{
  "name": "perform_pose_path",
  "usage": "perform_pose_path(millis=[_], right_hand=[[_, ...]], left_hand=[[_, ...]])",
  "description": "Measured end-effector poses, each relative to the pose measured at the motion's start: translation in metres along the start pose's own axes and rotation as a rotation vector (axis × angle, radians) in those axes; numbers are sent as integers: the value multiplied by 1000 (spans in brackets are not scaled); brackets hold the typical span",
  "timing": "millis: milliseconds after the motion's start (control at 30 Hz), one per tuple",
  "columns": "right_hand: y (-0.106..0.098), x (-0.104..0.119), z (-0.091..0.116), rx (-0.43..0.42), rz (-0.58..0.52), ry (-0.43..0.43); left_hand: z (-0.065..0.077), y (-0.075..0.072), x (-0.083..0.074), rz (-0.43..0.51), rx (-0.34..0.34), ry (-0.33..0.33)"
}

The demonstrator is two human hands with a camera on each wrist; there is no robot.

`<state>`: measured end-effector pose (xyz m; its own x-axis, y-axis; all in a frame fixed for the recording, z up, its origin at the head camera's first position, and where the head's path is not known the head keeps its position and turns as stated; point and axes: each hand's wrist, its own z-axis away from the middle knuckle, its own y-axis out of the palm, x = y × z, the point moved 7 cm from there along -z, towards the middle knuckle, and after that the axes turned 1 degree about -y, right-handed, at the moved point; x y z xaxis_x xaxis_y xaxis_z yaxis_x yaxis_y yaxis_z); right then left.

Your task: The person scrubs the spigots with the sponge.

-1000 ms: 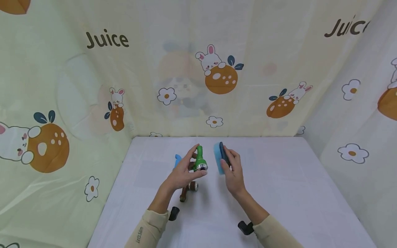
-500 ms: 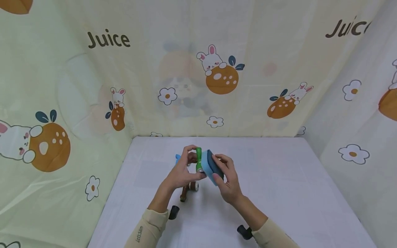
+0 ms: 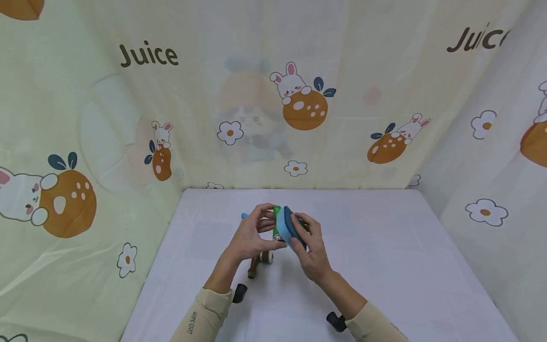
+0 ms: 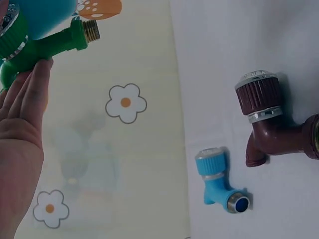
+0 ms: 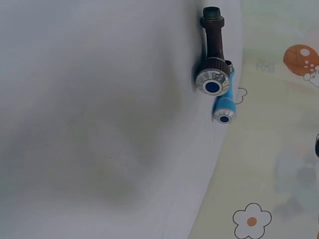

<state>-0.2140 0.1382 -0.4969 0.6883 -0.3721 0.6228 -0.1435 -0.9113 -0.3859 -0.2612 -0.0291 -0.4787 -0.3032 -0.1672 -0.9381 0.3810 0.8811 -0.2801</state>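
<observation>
My left hand holds a green tap above the table, thumb at its lower end and fingers round its far side. Its threaded metal end shows in the left wrist view, where the fingers lie along the green body. With curled fingers, my right hand grips a light-blue sponge with a dark-blue back. The sponge's light face lies against the tap and hides part of it. In the right wrist view neither the right hand nor the sponge can be made out.
A brown tap lies on the white table below my left hand. Beyond it is a smaller light-blue tap, mostly hidden by the left hand in the head view. A printed curtain stands at the table's back edge.
My right hand has brought the sponge leftward from apart onto the green tap. The tap has turned, its round knob end now mostly covered. The left hand has barely moved.
</observation>
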Motion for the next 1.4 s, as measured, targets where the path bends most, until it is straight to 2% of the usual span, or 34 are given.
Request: perform_pose_path(millis=[167,433,767,933,1067,1233,1333,1400], right_hand=[[3,-8,2,0,40,24],[2,-10,-4,-25,106,32],[-3,-12,-12,-86,144,54],[-5,-18,-15,-102,139,91],[-7,-26,-14,-98,119,173],[-6,-34,-7,-73,95,278],[-5,-36,-2,-61,83,298],[-4,-36,3,-52,77,282]], left_hand=[[1,3,5,-53,15,-27],[1,9,8,22,66,-43],[1,14,3,9,118,-20],[3,18,3,17,141,-42],[4,21,5,26,135,-49],[3,17,11,44,94,-37],[3,12,14,72,59,-33],[3,8,17,116,36,-42]])
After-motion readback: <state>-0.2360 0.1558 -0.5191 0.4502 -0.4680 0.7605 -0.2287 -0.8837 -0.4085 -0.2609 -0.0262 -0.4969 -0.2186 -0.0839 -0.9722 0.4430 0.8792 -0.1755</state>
